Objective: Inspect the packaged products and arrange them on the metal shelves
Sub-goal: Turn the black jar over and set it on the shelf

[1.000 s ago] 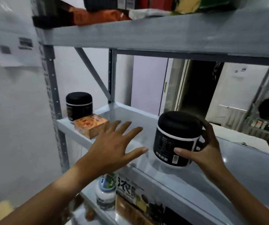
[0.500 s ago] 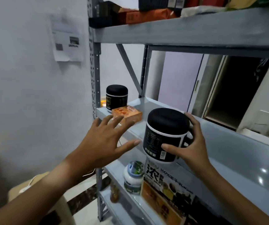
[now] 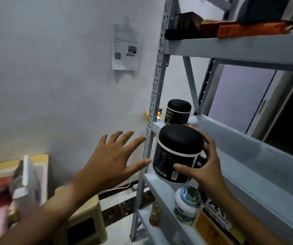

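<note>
Two hands show before the grey metal shelves [image 3: 244, 50]. The right hand [image 3: 204, 167] grasps a black jar [image 3: 177, 152] from its right side, thumb across the label and fingers curled behind, holding it tilted just over the front edge of the middle shelf [image 3: 258, 152]. The left hand [image 3: 113, 160] hovers released, fingers spread, just left of the jar, not touching it. A second black jar [image 3: 178, 111] stands upright at the shelf's far corner.

The black jar [image 3: 177, 152] looks like smooth, matt plastic with a shiny label. The metal shelves [image 3: 248, 156] are painted pale grey and look smooth and a bit glossy. A thin paper sheet [image 3: 126, 48] hangs on the matt, slightly rough wall [image 3: 53, 76].
</note>
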